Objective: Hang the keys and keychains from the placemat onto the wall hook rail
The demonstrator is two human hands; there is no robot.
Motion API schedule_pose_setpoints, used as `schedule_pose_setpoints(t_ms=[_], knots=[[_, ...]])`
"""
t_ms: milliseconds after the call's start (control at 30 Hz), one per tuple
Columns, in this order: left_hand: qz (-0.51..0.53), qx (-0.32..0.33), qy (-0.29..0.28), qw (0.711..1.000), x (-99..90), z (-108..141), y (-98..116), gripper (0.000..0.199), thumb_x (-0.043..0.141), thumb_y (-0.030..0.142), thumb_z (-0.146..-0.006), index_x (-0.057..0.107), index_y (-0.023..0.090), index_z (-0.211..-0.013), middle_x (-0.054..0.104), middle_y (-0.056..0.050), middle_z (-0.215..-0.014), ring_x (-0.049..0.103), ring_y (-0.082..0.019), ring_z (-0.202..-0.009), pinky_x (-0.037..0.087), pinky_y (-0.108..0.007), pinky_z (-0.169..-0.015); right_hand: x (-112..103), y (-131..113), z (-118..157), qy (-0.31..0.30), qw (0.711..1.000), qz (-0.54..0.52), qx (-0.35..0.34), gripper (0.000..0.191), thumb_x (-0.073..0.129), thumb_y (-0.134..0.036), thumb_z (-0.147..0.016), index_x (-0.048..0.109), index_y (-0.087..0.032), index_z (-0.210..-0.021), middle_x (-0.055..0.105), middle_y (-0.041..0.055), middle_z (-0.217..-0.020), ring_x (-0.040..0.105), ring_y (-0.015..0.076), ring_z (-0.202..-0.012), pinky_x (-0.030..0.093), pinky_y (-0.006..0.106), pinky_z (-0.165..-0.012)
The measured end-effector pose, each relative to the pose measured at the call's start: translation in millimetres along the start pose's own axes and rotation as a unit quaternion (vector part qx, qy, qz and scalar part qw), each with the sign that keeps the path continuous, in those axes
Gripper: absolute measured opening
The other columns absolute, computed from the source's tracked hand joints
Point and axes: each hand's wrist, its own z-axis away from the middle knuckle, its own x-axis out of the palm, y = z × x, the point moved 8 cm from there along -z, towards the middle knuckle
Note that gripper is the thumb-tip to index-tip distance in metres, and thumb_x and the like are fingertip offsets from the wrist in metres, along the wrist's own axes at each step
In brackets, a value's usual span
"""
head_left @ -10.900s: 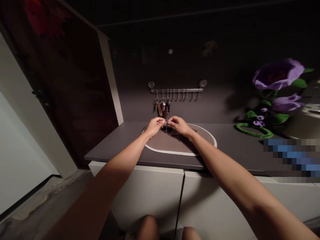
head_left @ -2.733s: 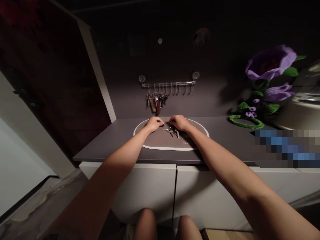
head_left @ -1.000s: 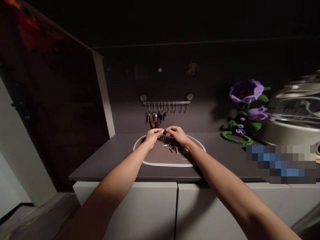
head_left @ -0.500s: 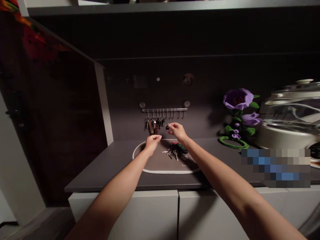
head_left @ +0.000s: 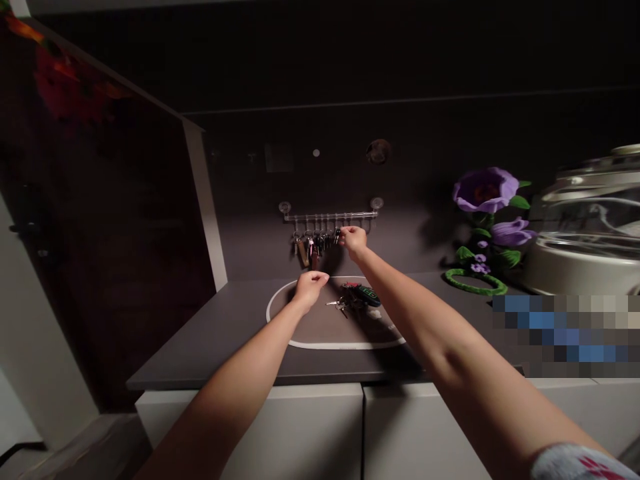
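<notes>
My right hand (head_left: 354, 241) is raised to the hook rail (head_left: 350, 215) on the dark wall, its fingers pinching a small black-headed key (head_left: 337, 234) just below the hooks. Several hanging keys (head_left: 301, 251) with tags crowd the rail's left half, beside that key. Lower down, over the oval mat (head_left: 320, 339), my left hand (head_left: 309, 291) has thumb and fingers pressed together; whatever is between them is hidden. On the mat, between my arms, lie loose keys (head_left: 341, 307) and a dark fob with green markings (head_left: 369, 295).
A purple flower decoration (head_left: 486, 190) with a green ring base stands on the counter (head_left: 200, 333) to the right. Beyond it is a white appliance with a clear cover (head_left: 590, 233). White cabinet doors (head_left: 300, 427) are below, and a dark door (head_left: 130, 267) is at left.
My right hand has moved up with the key, from below the rail to its hooks. My left hand has stayed nearly in place. The view has tilted down slightly.
</notes>
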Motion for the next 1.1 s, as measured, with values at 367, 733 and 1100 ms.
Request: schedule_pose_setpoints(t_ms=[367,733,1100], knots=[[-0.005,0.005,-0.008,1.000,0.4,-3,-5,0.016,0.063,0.026,-0.066,0.068,0.013,-0.074,0.059,0.000,-0.058,0.048,-0.009,-0.055,0.038,-0.024,-0.060,1,16,5,0.024,0.990,-0.090,0.103,0.007,0.049,-0.018,-0.074,0.054,-0.013,-0.074,0.057,0.0024,-0.065,0.050,0.0062,-0.054,0.045,0.019,-0.054],[-0.009,-0.004,-0.010,1.000,0.3,-2,-7,0.015,0.065,0.024,-0.064,0.067,0.011,-0.072,0.055,0.002,-0.054,0.042,-0.007,-0.051,0.034,-0.022,-0.056,0,23,8,-0.007,0.990,-0.098,0.102,0.010,0.049,-0.013,-0.075,0.053,-0.013,-0.066,0.047,-0.0032,-0.052,0.042,0.0042,-0.046,0.039,0.016,-0.048],[-0.041,0.005,-0.074,0.996,8.8,10,6,0.017,0.066,0.025,-0.064,0.066,0.010,-0.072,0.056,0.002,-0.055,0.042,-0.007,-0.051,0.033,-0.023,-0.057,-19,24,37,-0.071,0.996,-0.010,0.055,0.012,0.051,-0.020,-0.076,0.060,-0.012,-0.078,0.064,0.0041,-0.074,0.051,0.0075,-0.060,0.042,0.021,-0.060]])
